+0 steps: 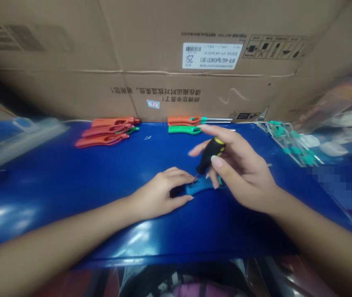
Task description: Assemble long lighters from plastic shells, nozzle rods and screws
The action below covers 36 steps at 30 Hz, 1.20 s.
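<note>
A blue gas lighter (pixel 203 186) lies flat on the blue table. My left hand (pixel 160 192) rests on the table at its left end, thumb and forefinger closed about that end. In my right hand (pixel 247 169) is a short screwdriver (pixel 208 156) with a black and yellow handle, tilted, its thin shaft pointing down at the lighter's left end. Whether the tip sits in a screw is too small to tell. My right fingers partly cover the lighter's right end, where a bit of teal shows.
Several red lighter casings (pixel 104 131) lie at the back left. An orange lighter (pixel 184 120) and a green lighter (pixel 184 129) lie at the back middle. Metal rods with teal parts (pixel 293 144) are on the right. A large cardboard box (pixel 151 49) stands behind the table (pixel 126 161).
</note>
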Each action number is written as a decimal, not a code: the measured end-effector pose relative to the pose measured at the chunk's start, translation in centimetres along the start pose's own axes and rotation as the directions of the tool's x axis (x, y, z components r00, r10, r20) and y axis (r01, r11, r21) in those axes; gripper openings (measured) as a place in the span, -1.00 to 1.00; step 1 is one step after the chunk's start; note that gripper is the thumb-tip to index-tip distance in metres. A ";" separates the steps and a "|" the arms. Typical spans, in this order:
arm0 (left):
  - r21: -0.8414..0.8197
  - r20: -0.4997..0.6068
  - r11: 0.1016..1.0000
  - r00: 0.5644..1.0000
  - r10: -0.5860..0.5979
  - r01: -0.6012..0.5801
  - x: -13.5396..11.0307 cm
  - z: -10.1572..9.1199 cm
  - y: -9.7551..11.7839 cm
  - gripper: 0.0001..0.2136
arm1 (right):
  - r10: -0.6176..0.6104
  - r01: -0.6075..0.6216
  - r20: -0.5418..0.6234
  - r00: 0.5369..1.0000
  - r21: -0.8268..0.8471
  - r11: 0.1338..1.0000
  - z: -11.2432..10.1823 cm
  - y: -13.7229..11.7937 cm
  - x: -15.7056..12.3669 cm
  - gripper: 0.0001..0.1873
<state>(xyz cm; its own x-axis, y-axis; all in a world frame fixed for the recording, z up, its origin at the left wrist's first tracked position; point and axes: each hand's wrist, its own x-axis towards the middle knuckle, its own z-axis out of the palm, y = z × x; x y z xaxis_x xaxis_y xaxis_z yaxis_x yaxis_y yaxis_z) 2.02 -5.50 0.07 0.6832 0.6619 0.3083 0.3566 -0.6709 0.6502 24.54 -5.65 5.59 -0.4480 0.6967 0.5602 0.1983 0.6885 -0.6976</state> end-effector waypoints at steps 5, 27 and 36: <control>-0.006 -0.013 1.000 1.000 0.016 -0.016 0.0 0.1 0.0 -0.68 | -0.161 0.117 -0.150 0.975 -0.268 0.956 0.0 0.0 0.1 -0.57; 0.014 -0.008 1.000 1.000 0.002 -0.002 0.0 0.0 0.0 -0.69 | -0.135 0.117 -0.089 0.987 -0.186 0.976 0.1 -0.3 0.1 -0.63; 0.011 -0.007 1.000 1.000 -0.004 0.004 0.0 0.0 0.0 -0.67 | -0.153 0.146 -0.026 0.988 -0.176 0.973 0.0 -0.2 0.2 -0.53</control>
<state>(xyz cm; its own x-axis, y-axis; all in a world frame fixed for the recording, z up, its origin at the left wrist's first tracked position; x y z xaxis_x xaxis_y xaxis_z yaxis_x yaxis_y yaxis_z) 2.02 -5.48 0.09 0.6769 0.6673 0.3106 0.3669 -0.6717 0.6436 24.40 -5.65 5.77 -0.4506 0.5881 0.6716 0.2813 0.8076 -0.5184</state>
